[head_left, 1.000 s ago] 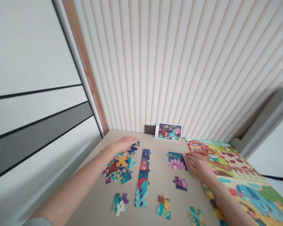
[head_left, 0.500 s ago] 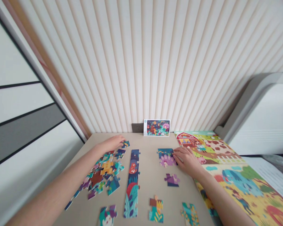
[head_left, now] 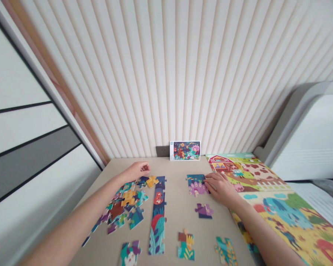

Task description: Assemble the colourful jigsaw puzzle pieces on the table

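Three puzzle groups sit on the counter (head_left: 177, 199): at left, the loose pile (head_left: 122, 208), with the left hand (head_left: 137, 171) curled at its far edge, its fingers hiding whether it grips a piece, and an orange piece (head_left: 152, 181) just beside it; in the middle, the long strip (head_left: 158, 218); at right, the cluster (head_left: 197, 185), with the right hand (head_left: 220, 188) open, fingertips touching its edge. A careless wrist drag could break the strip's joins or scatter the pile
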